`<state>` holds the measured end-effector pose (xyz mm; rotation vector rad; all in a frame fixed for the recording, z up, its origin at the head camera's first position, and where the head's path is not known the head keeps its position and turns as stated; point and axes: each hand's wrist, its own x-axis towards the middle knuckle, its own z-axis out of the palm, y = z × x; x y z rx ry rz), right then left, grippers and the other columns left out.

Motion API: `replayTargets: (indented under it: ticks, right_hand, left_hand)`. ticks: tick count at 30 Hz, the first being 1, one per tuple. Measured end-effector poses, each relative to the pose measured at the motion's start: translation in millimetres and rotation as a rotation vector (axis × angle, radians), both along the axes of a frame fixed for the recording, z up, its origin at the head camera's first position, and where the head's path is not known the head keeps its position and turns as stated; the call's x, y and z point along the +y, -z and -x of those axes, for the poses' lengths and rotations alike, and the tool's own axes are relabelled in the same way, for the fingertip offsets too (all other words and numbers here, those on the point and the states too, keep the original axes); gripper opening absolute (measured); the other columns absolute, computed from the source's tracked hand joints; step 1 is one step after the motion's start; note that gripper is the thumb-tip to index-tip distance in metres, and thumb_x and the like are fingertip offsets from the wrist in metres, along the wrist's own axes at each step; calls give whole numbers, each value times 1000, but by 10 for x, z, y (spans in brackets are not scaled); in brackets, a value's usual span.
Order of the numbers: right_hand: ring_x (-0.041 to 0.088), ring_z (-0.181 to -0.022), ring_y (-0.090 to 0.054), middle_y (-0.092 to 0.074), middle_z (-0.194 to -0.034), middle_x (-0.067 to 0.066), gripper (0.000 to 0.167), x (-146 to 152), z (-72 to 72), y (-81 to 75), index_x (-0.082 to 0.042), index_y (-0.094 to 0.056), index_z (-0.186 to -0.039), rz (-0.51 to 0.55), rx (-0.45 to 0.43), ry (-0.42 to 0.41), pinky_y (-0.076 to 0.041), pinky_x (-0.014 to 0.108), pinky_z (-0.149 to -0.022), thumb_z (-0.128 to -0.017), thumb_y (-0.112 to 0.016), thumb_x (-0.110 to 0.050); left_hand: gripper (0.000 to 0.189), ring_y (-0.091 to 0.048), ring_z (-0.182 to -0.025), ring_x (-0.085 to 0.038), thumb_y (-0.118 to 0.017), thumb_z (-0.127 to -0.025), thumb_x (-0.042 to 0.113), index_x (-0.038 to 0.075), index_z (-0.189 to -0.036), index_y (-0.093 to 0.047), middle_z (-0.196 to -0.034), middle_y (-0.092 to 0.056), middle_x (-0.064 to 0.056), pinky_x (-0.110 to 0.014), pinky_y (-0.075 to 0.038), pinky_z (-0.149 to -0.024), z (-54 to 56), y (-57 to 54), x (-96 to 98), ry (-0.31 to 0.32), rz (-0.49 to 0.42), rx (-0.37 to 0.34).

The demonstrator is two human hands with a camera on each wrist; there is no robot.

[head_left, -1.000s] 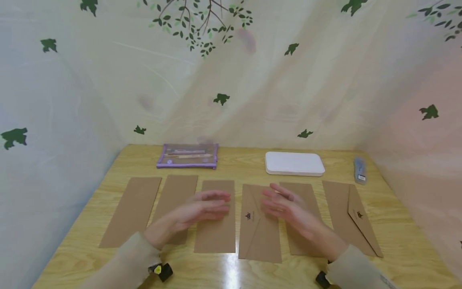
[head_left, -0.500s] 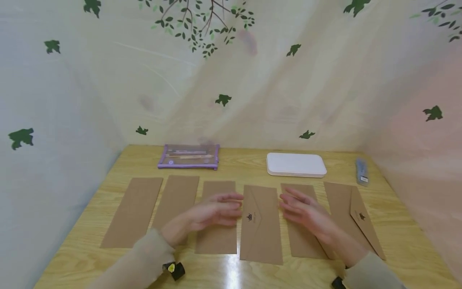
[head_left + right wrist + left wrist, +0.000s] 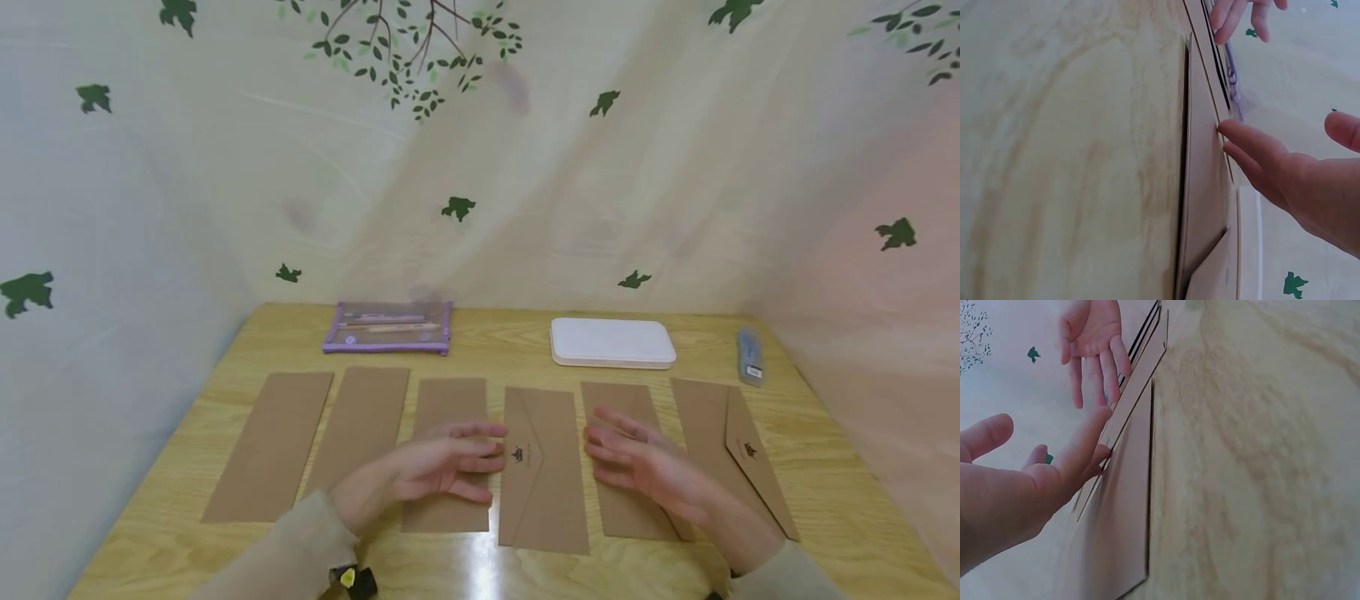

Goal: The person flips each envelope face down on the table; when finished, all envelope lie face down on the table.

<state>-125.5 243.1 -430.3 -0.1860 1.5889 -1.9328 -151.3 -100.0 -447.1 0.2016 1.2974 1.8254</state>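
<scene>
Several brown kraft envelopes lie side by side in a row across the table. In the head view my left hand (image 3: 453, 462) is over the third envelope from the left (image 3: 446, 517), its fingers extended and slightly spread toward the middle. My right hand (image 3: 645, 462) is over the fifth envelope (image 3: 622, 400), fingers loosely extended, palm facing inward. Between the two hands lies an envelope (image 3: 551, 500) with a pointed flap and a small dark crown print. Both wrist views show the hands facing each other with nothing held; whether fingertips touch the paper I cannot tell.
Behind the row lie a purple-edged clear pencil pouch (image 3: 390, 329) with pencils inside, a white flat case (image 3: 613, 342) and a small bluish-grey pack (image 3: 749, 357). The rightmost envelope (image 3: 701, 417) has its flap side up. A leaf-printed cloth (image 3: 525, 167) surrounds the wooden table (image 3: 832, 500).
Over the last second both hands shift rightward, and the right hand leaves the crown-printed envelope for the one beside it. The envelopes stay in place; the view shifts slightly.
</scene>
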Motion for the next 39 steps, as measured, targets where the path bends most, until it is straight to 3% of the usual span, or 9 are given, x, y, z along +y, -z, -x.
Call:
replayTargets:
  ticks: [13, 28, 39]
  right_hand:
    - [40, -149, -22, -3, -163, 33, 70, -17, -93, 47, 2, 7, -159, 83, -71, -20, -39, 56, -111, -111, -39, -18]
    - [39, -150, -20, -3, -163, 32, 69, -56, -92, 67, 3, 5, -159, 107, -86, 5, -39, 58, -110, -111, -40, -17]
    - [43, -151, -10, 1, -163, 32, 71, -93, -96, 58, 4, 7, -158, 98, -87, 21, -40, 58, -110, -110, -41, -16]
  left_hand:
    - [59, -35, -143, -43, -54, -103, 13, -4, -154, -30, -158, -27, -30, -60, -49, -100, -94, -1, -42, 14, -25, -38]
    - [60, -36, -143, -42, -55, -103, 14, -5, -154, -29, -157, -30, -30, -62, -48, -100, -65, 18, -58, 24, -36, -54]
    - [58, -38, -141, -43, -53, -104, 14, -5, -154, -29, -156, -33, -29, -62, -47, -101, -77, 18, -65, 15, -44, -49]
